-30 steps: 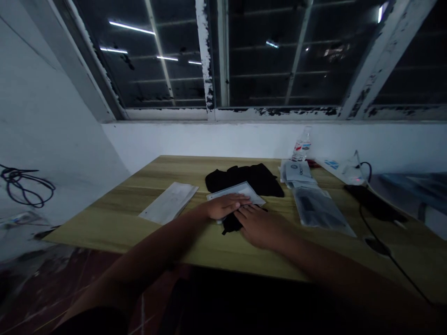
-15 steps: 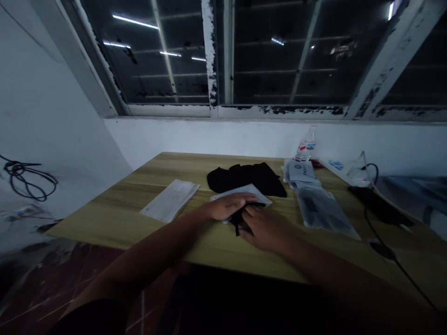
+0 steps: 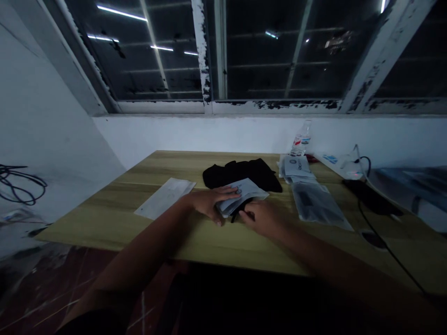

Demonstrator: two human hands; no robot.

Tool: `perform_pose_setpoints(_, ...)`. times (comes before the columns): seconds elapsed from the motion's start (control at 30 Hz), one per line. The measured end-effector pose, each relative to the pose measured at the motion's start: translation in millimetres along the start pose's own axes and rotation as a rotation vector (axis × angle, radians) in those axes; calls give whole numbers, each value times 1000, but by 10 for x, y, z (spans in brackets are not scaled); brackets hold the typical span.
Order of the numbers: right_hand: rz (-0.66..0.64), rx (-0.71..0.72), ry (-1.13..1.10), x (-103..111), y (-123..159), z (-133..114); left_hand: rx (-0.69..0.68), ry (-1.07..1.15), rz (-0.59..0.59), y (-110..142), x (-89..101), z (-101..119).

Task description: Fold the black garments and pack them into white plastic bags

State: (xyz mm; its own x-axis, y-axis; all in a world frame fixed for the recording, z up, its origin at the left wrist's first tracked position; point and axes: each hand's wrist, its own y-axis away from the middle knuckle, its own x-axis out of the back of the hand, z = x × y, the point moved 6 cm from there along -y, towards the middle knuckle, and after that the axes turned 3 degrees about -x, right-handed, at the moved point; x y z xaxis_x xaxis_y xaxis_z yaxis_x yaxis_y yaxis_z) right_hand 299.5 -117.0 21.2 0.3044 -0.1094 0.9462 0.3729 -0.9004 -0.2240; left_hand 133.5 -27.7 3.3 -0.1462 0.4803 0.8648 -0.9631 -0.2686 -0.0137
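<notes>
Right hand (image 3: 262, 217) grips black fabric (image 3: 240, 207), left hand (image 3: 206, 203) spread on pouch (image 3: 248, 187); wooden table (image 3: 209, 242) below windows (image 3: 260, 60).

Room to pass lies across the yellowish wood-grain counter (image 3: 153, 165) behind the flat white packet (image 3: 165, 197); toward the middle, the whitish translucent bag (image 3: 249, 187) and rumpled black cloth (image 3: 240, 173) obstruct it.

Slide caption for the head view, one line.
Left hand on a pale pouch, right hand gripping a black item at its edge.

Beyond the fingers (image 3: 227, 190) I see dark windows (image 3: 258, 56) in peeling frames (image 3: 200, 42) over a white wall (image 3: 209, 135); under the fingers, a wood-grain tabletop (image 3: 216, 249).
</notes>
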Motion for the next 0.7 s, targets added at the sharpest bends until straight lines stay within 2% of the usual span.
perform_pose_setpoints(0.07, -10, 37, -62, -57, 10, -11, 30, -36, 3, -25, -30, -18)
perform_pose_setpoints(0.17, -57, 185, -190, -137, 27, -80, 6, -54, 52, -84, -39, 58)
perform_pose_setpoints(0.27, -17, 273, -298, -135, 41, -109, -28, -52, 86, -93, -28, 93)
perform_pose_setpoints(0.37, 42, 272, -309, -116, 50, -97, -57, -47, 134, -71, -9, 54)
perform_pose_setpoints(0.5, 38, 241, -292, -126, 59, -78, -83, -32, 178, -57, -19, 17)
perform_pose_setpoints(0.7, -2, 160, -233, -204, 14, 10, -127, 1, 285, -75, 9, 151)
